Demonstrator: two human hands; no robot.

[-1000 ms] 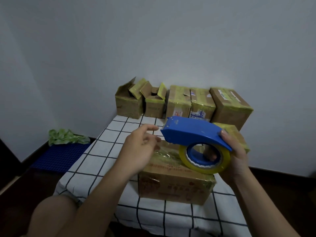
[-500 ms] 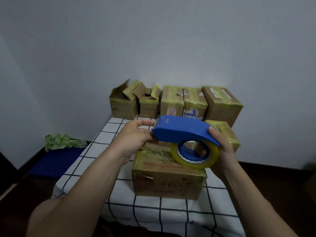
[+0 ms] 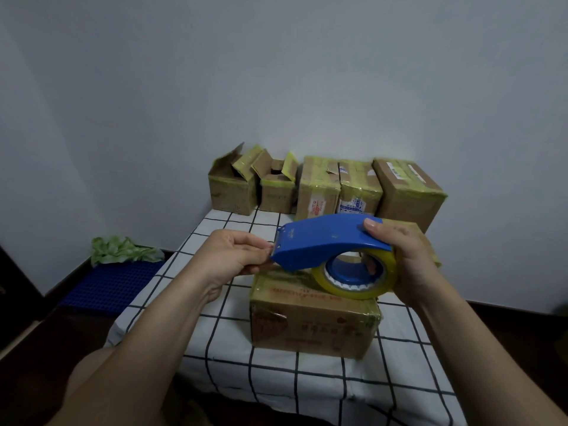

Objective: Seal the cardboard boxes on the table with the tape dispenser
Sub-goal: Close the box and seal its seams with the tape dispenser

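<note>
On the floor at the far left a crumpled green cloth [image 3: 123,250] lies at the back edge of a blue ribbed mat [image 3: 113,284]. Next to them stands the counter [image 3: 276,379], covered with a white cloth with a black grid.

The left hand [image 3: 233,256] is over the counter's left half. Its fingers are curled in, with thumb and fingertips pinched together at the cutter end of the blue tape dispenser [image 3: 325,241]. Whether they nip a loose tape end or the blue nose itself is hard to tell.

The dispenser is held in the air over the near cardboard box [image 3: 310,324], which sits mid-counter with its flaps down. Its long axis runs left to right. The cutter end points left and the yellow tape roll [image 3: 353,284] hangs at the right end, just above the box top.

The right hand [image 3: 405,262] is clamped round that end, thumb on the blue cover and fingers wrapped behind the roll, one fingertip showing through the hub.

Along the back edge, against the wall, stand two open boxes [image 3: 230,192] with flaps up, then three taped boxes [image 3: 358,192]. One more taped box [image 3: 430,241] shows just behind the right hand.
</note>
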